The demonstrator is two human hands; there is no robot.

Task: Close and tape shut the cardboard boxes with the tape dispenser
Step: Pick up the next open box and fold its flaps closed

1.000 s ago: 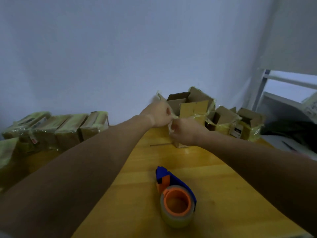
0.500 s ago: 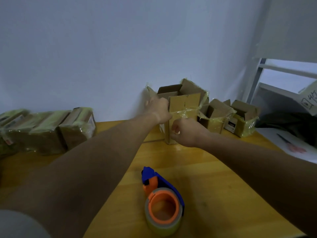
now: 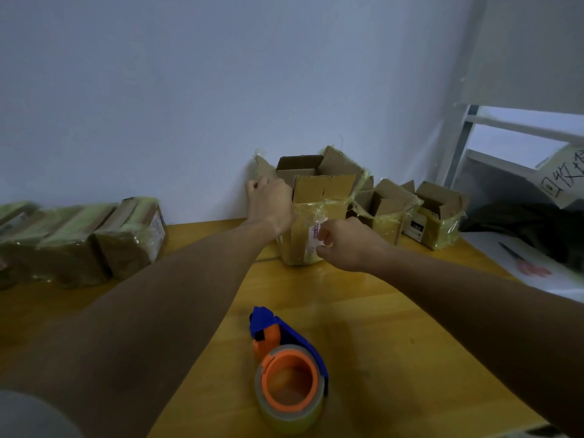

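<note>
I have both hands on the open cardboard box (image 3: 319, 216) at the back of the table (image 3: 395, 336), against the wall. My left hand (image 3: 271, 203) lies on its left side, fingers reaching round toward the back flap; I cannot tell whether they curl on the flap or just press it. My right hand (image 3: 344, 245) sits at the front face with fingers clenched, seemingly pinching the loose film or label there, though what exactly they pinch is too blurred to say. The tape dispenser (image 3: 289, 371) lies untouched on the table close to me, well apart from the box.

My worry: the four flaps stand up and the old film is crinkled and slack, so pulling on it could tear it or drag the light box off its spot rather than bring it to me. The flaps, being springy corrugated board, may pop back before I get tape on them. The two small open boxes (image 3: 410, 213) just to the right could be knocked.

The board is matt brown and creased; the film glossy, yellowish, wrinkled. The dispenser is hard blue plastic with an orange hub and a translucent roll. The wrapped parcels (image 3: 94, 238) to the left look taut and shiny
</note>
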